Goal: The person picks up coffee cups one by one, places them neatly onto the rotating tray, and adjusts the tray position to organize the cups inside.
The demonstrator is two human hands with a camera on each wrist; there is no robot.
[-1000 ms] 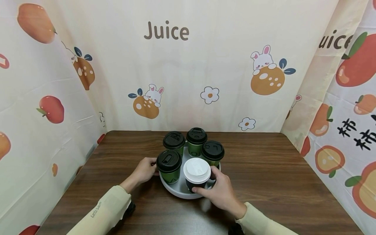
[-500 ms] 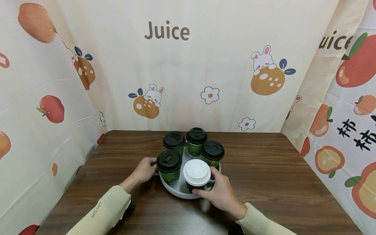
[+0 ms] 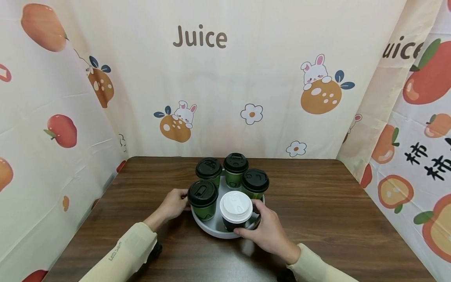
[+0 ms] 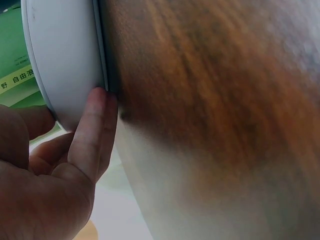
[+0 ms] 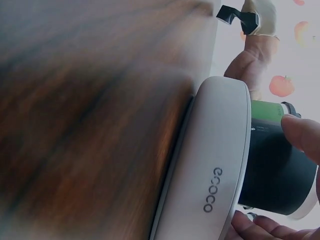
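Observation:
A round white-grey tray (image 3: 219,234) stands on the wooden table, bearing several lidded paper cups. My left hand (image 3: 175,204) holds its left side; in the left wrist view the thumb (image 4: 41,121) lies at the rim and fingertips (image 4: 98,97) press the outer wall. Near the tray's front stands a black cup (image 3: 234,226) with a white lid (image 3: 236,206), upright. My right hand (image 3: 269,229) is spread around that cup's right side, thumb in front and fingers behind, loosely apart from it. In the right wrist view its lower fingers (image 5: 260,227) are by the tray rim.
Green cups with black lids stand around the tray: one at left (image 3: 203,199), one behind it (image 3: 209,170), one at the back (image 3: 235,168), one at right (image 3: 255,183). The wooden table (image 3: 327,211) ends at a printed curtain (image 3: 225,78).
My right hand has loosened and shifted slightly right, its thumb drawing off the black cup. The white lid first tilted or dropped a little, then stayed. The left hand has not moved.

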